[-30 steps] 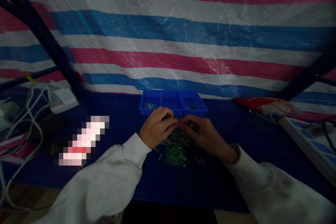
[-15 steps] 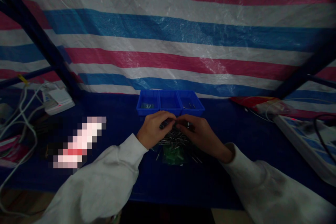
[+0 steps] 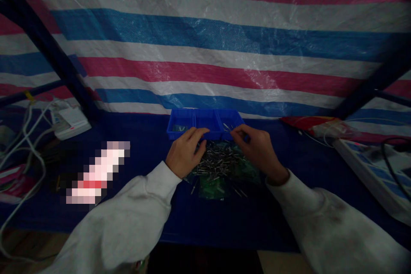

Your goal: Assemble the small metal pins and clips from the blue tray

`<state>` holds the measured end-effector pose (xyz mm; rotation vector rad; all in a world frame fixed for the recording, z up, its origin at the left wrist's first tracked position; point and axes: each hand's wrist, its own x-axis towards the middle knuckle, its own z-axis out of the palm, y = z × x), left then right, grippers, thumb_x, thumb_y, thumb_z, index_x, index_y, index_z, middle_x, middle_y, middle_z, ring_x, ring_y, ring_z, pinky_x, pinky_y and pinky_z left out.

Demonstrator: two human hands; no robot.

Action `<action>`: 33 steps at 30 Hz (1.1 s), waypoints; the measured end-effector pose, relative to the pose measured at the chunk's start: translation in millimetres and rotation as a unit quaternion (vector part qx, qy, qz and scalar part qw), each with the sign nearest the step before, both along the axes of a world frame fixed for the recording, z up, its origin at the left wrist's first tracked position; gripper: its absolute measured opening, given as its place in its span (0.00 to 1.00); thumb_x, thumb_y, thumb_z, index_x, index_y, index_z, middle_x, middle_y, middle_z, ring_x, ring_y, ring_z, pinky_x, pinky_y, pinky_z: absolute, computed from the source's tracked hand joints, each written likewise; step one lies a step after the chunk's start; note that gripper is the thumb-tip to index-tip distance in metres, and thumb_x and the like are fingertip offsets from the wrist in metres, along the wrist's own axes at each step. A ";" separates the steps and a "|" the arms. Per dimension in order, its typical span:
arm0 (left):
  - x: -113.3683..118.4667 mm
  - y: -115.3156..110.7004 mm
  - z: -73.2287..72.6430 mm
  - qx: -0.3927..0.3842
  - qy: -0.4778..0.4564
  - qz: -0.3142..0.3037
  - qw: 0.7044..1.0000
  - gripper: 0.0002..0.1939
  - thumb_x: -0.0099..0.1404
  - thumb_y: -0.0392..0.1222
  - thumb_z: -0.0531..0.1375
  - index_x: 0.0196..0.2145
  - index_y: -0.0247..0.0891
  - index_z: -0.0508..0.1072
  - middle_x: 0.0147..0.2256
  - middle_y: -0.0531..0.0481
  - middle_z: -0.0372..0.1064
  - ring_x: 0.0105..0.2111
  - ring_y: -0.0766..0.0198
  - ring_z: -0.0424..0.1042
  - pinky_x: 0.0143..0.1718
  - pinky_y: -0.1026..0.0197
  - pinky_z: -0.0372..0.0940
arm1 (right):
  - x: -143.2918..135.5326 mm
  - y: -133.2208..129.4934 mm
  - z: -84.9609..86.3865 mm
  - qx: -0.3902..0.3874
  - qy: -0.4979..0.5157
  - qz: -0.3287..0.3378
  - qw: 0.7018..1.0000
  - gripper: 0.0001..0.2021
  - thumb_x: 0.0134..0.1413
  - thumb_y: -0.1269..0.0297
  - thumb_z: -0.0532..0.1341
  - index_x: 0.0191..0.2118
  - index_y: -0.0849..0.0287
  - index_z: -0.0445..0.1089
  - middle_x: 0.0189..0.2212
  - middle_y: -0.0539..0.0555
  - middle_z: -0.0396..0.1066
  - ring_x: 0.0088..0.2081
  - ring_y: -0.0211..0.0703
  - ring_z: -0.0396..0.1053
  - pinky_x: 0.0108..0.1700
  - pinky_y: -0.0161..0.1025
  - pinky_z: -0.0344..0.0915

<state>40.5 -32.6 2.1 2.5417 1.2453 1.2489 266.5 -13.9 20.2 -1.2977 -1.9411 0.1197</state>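
A heap of small metal pieces (image 3: 220, 160) lies on the blue table, with green plastic bags (image 3: 211, 187) under and in front of it. Behind it are three joined blue bins (image 3: 207, 124); the left bin holds a small bag and the right one a few thin metal pieces. My left hand (image 3: 186, 150) is at the heap's left edge, thumb and fingers apart, nothing visible between them. My right hand (image 3: 255, 147) is at the front of the right bin, thumb and forefinger pinched on a thin metal piece (image 3: 228, 128).
White cables (image 3: 28, 137) and a white box (image 3: 70, 122) are at the left, near a pixelated patch. A red packet (image 3: 308, 123) and a white-and-blue case (image 3: 375, 175) stand at the right. A striped sheet (image 3: 205, 68) hangs behind the table.
My hands have parted. The right hand has moved up and right to the right bin, and the left hand has opened above the heap's left side. More of the heap shows.
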 end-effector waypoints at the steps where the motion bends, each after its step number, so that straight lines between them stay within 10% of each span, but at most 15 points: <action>1: 0.0 -0.4 0.6 -0.001 0.006 0.005 1.000 0.15 0.70 0.35 0.54 0.53 0.37 0.67 0.43 0.45 0.69 0.42 0.60 0.72 0.47 0.54 0.70 | 2.6 4.8 -0.2 -0.007 0.012 -0.033 0.999 0.09 0.59 0.62 0.59 0.30 0.60 0.72 0.22 0.50 0.73 0.23 0.38 0.69 0.30 0.35 0.59; 6: 1.3 -2.5 0.4 0.011 0.034 -0.013 0.999 0.12 0.70 0.34 0.53 0.48 0.38 0.71 0.42 0.47 0.70 0.44 0.59 0.71 0.48 0.55 0.69 | 7.0 20.0 -4.4 -0.116 0.101 -0.079 0.985 0.15 0.60 0.55 0.56 0.30 0.59 0.70 0.17 0.49 0.71 0.18 0.40 0.69 0.27 0.36 0.61; 16: -5.5 4.3 -2.1 -0.002 0.109 0.017 0.994 0.10 0.69 0.35 0.55 0.46 0.40 0.72 0.40 0.48 0.71 0.43 0.58 0.71 0.47 0.53 0.69 | -10.9 -14.0 -7.2 -0.102 -0.137 0.180 0.969 0.07 0.59 0.64 0.62 0.40 0.59 0.73 0.33 0.53 0.73 0.34 0.43 0.70 0.38 0.39 0.64; 33: -4.5 4.6 -6.2 -0.033 0.189 -0.012 0.981 0.08 0.69 0.36 0.54 0.41 0.37 0.73 0.36 0.48 0.71 0.39 0.58 0.68 0.43 0.55 0.67 | -19.9 -20.9 -17.2 -0.068 -0.175 0.167 0.968 0.08 0.60 0.75 0.58 0.39 0.59 0.74 0.37 0.55 0.75 0.41 0.47 0.71 0.46 0.45 0.67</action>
